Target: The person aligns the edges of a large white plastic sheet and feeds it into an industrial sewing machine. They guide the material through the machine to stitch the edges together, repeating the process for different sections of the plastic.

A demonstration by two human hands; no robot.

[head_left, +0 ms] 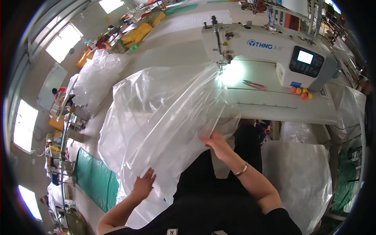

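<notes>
Between the person's lap and the needle end of the sewing machine [270, 51] runs one big clear plastic sheet [164, 117]: its long axis goes from the front edge of the table [282, 107] up to the presser foot, with the rest billowing off the table's left edge toward the floor. Right hand [217, 144] is nearer the machine, just off the table's front edge, fingers curled and pinching a fold of the sheet, so the plastic lies ahead of it and up toward the needle. Left hand [143, 184] sits lower and further left, well apart from the right, fingers spread and laid flat on the hanging part of the sheet, pressing rather than gripping. Pink-handled snips [254, 84] lie on the table right of the needle, some small orange bits [300, 91] near the machine's base, both untouched.
</notes>
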